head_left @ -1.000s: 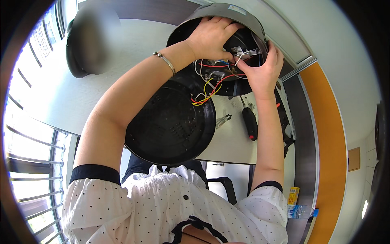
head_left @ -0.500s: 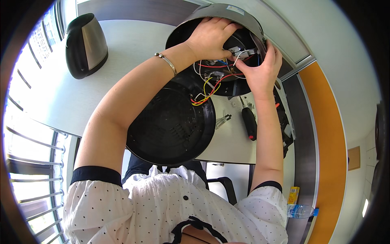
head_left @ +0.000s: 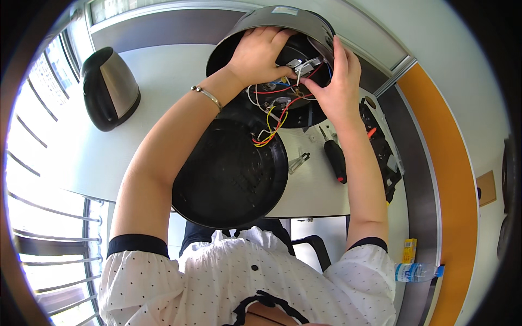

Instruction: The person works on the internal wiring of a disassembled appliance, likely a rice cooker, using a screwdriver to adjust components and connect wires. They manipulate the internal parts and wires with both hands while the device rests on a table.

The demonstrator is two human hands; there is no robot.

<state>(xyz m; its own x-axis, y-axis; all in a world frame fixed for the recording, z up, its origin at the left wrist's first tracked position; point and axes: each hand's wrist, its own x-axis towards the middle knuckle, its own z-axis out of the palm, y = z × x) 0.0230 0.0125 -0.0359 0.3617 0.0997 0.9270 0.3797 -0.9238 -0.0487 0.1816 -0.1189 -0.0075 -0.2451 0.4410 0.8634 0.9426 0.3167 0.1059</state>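
A round dark appliance housing [head_left: 274, 20] is tilted up, its hollow side toward me. Inside are a metal terminal block [head_left: 307, 66] and loose wires [head_left: 266, 92] in red, white and blue. My left hand [head_left: 260, 58] reaches in, fingers stretched along the inner wall with tips partly hidden, thumb beside the block. The right rim is gripped by my right hand [head_left: 340, 89], fingers outside and thumb inside, close to a white wire. Red and yellow wires [head_left: 267, 140] run down to a round black pan [head_left: 231, 174] lying in front of the housing.
A black-handled screwdriver [head_left: 334, 162] and a small metal piece [head_left: 299, 162] lie right of the pan. Farther right is a black tool case [head_left: 383, 152]. A kettle [head_left: 110, 89] stands at left; a yellow box [head_left: 409, 250] and a plastic bottle [head_left: 417, 272] are at lower right.
The whole view has shifted and turned a little. Both hands and the housing appear slightly farther left, and my right fingers look straighter along the rim.
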